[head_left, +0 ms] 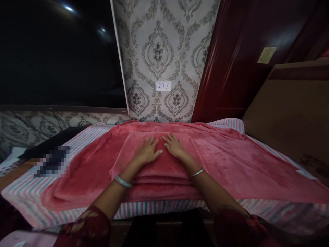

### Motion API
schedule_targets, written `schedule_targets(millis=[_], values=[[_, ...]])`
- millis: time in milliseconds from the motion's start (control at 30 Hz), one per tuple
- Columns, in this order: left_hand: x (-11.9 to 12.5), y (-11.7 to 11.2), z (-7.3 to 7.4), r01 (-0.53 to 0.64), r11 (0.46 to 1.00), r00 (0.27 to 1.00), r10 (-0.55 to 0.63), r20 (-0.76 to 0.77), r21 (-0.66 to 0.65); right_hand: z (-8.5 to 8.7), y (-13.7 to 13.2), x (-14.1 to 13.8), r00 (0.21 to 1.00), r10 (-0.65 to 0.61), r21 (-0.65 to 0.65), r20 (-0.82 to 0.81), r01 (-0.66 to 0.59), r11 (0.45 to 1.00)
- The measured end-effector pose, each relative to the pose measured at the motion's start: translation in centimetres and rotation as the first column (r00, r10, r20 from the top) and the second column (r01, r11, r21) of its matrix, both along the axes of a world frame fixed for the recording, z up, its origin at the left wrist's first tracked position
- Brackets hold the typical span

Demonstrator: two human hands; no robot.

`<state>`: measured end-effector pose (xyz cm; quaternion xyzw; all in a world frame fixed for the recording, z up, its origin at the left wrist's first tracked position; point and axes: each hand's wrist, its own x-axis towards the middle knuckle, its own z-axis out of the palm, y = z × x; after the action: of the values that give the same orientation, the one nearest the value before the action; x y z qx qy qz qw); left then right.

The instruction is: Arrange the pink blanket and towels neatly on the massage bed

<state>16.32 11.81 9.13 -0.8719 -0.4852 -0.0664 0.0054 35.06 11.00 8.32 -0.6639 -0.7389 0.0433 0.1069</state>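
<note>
A folded pink plush cloth [164, 168] lies in the middle of a larger spread of pink plush fabric [231, 161]. Its layers show as folds along the near side. My left hand [148, 151] rests palm down on the top of the fold, fingers stretched out and thumb pointing right. Beside it, my right hand [174, 145] lies flat on the same cloth with its fingers spread. Neither hand holds anything. A bangle circles each wrist.
Striped cloth [87, 140] covers the table under the pink fabric. A large dark television [61, 58] stands at the back left. On the right are a cardboard box [290, 113] and a dark red door [236, 58]. A paper label [163, 85] reading 277 is on the patterned wall.
</note>
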Motion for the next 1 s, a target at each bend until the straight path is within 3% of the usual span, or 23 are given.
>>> schedule_targets(millis=[133, 200, 433, 533, 633, 867, 1000], values=[[0.5, -1.2, -3.5, 0.015, 0.999, 1.000, -0.016, -0.013, -0.044, -2.4, -0.3, -0.7, 1.000, 0.014, -0.005, 0.027, -0.014, 1.000], [0.2, -1.4, -4.4, 0.029, 0.999, 1.000, -0.029, 0.001, -0.017, -3.0, -0.4, -0.5, 1.000, 0.013, 0.007, 0.025, -0.013, 1.000], [0.0, -1.2, -3.8, 0.045, 0.998, 0.998, -0.044, 0.040, -0.034, -2.1, -0.8, -0.2, 0.999, 0.022, -0.059, 0.041, -0.019, 0.998], [-0.8, -2.0, -3.7, 0.094, 0.993, 0.995, -0.093, 0.026, -0.065, -1.9, -2.6, -0.1, 0.997, 0.072, -0.101, 0.027, -0.069, 0.992], [-2.2, -4.0, -4.4, 0.147, 0.989, 0.989, -0.147, 0.034, -0.006, -2.3, -5.5, 0.2, 0.991, 0.133, -0.103, 0.005, -0.132, 0.986], [-5.5, -8.9, -7.9, 0.198, 0.928, 0.968, -0.237, 0.089, 0.315, -5.5, -11.9, 0.8, 0.981, 0.189, 0.166, 0.032, -0.192, 0.967], [-7.3, -10.6, -9.1, 0.199, 0.890, 0.958, -0.265, 0.110, 0.410, -7.8, -14.1, 1.2, 0.981, 0.196, 0.332, 0.000, -0.185, 0.925]])
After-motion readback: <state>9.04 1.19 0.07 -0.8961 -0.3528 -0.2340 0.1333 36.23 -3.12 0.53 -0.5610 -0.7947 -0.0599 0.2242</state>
